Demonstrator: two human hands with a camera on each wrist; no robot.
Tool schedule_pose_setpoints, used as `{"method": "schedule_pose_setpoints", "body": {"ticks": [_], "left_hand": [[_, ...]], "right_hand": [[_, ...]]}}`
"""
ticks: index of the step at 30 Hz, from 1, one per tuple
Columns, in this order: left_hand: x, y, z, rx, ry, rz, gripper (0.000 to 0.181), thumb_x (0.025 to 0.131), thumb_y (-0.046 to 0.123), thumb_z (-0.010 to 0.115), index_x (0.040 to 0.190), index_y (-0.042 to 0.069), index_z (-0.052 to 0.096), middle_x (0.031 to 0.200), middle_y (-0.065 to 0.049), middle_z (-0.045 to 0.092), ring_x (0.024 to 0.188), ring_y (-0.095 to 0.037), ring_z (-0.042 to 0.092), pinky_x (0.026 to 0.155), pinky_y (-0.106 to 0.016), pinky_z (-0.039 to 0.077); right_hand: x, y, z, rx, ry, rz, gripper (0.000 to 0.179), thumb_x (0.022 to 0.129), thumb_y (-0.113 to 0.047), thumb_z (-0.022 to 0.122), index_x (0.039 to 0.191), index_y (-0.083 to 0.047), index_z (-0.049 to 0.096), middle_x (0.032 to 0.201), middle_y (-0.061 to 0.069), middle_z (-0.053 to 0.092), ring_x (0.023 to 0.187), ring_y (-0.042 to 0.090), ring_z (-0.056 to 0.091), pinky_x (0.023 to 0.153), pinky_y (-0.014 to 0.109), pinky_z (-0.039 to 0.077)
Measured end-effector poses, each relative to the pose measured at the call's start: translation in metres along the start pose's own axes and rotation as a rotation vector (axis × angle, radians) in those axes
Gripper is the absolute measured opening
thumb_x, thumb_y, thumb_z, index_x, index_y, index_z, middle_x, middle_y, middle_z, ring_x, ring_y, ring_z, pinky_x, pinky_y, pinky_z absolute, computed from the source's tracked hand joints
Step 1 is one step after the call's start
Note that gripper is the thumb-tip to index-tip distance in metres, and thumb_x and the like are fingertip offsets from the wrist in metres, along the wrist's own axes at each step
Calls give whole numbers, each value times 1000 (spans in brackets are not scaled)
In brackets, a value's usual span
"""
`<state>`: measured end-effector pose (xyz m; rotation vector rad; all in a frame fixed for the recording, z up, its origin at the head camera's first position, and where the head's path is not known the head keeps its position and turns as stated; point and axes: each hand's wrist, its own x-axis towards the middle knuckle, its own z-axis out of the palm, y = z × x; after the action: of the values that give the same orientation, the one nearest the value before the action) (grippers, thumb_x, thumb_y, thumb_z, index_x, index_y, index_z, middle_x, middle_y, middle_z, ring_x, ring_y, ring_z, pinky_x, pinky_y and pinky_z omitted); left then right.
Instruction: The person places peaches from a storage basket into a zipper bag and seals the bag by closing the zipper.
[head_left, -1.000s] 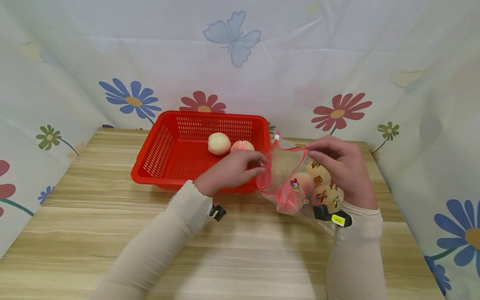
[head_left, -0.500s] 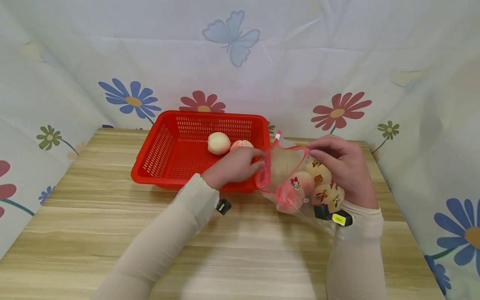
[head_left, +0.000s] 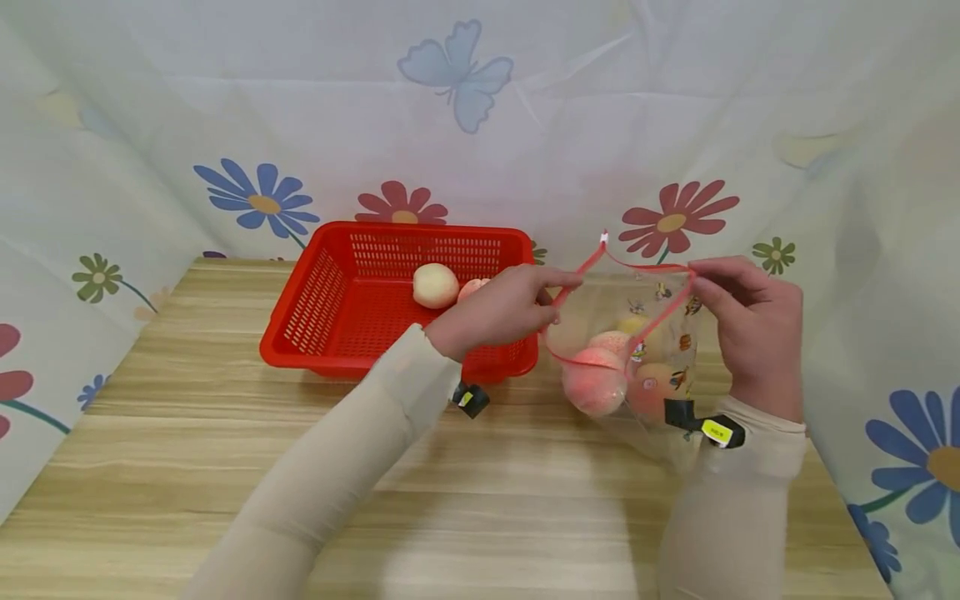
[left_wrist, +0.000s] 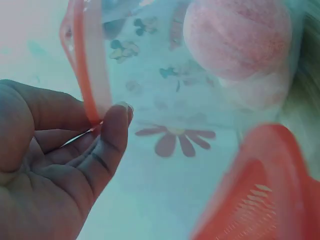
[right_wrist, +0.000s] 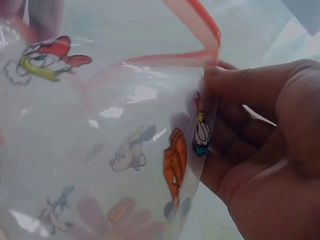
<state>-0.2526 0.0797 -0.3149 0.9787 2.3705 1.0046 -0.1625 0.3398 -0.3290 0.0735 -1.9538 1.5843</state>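
Note:
A clear zip bag [head_left: 660, 287] printed with cartoon figures has a red edge round its gaping mouth. Inside it lie several peaches [head_left: 596, 385], pink and pale yellow. My left hand [head_left: 504, 308] pinches the left side of the red edge; in the left wrist view the thumb and index finger [left_wrist: 116, 127] meet on it. My right hand [head_left: 757, 321] pinches the opposite corner, and the right wrist view shows the thumb [right_wrist: 245, 85] on the red edge. Both hands hold the mouth spread, with a white zip slider [head_left: 604, 238] at the far corner.
A red plastic basket [head_left: 300, 333] stands left of the bag, its right end under my left hand. Two more peaches sit in it, a pale one [head_left: 436, 286] and a pink one [head_left: 472, 287] partly hidden. A flowered cloth [head_left: 570, 125] hangs behind the wooden table [head_left: 465, 517].
Both hands have moved right, the right one farther, and the bag's mouth has come up and widened. My left hand now pinches the red edge. The peaches in the bag have shifted; the basket stays.

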Motion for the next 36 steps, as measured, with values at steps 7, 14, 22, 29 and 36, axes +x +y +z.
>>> {"method": "schedule_pose_setpoints", "body": {"ticks": [7,14,22,29,36], "left_hand": [[5,34,-2,-19,-24,85,52,96,12,56,145,22,46,110,-3,67,71,-17,60,55,-24,43],[10,58,-1,36,6,58,53,97,12,53,147,27,42,113,4,63,53,-14,39,50,-22,37],[16,56,-2,-14,25,-6,53,96,13,54,147,23,42,134,4,56,72,-15,58,52,-22,45],[22,45,-7,-51,53,-43,55,95,12,56,147,21,43,128,2,59,89,-14,63,56,-22,50],[25,25,5,-123,28,-19,56,94,10,58,147,18,43,139,0,51,90,-12,65,57,-21,46]], "right_hand": [[5,10,-28,221,272,100,31,81,-4,75,109,7,70,100,10,71,89,20,62,78,16,55],[5,12,-40,237,243,210,36,80,-6,76,114,5,69,103,9,70,94,20,60,76,16,56],[2,7,-33,-36,77,175,23,88,-8,69,108,3,71,94,-3,70,89,15,55,72,13,50],[9,11,-26,41,293,198,23,84,-11,74,103,0,73,93,1,70,85,16,54,71,15,53],[12,11,-11,-12,444,105,19,84,-15,74,99,-4,76,90,0,71,79,13,57,72,19,50]]}}
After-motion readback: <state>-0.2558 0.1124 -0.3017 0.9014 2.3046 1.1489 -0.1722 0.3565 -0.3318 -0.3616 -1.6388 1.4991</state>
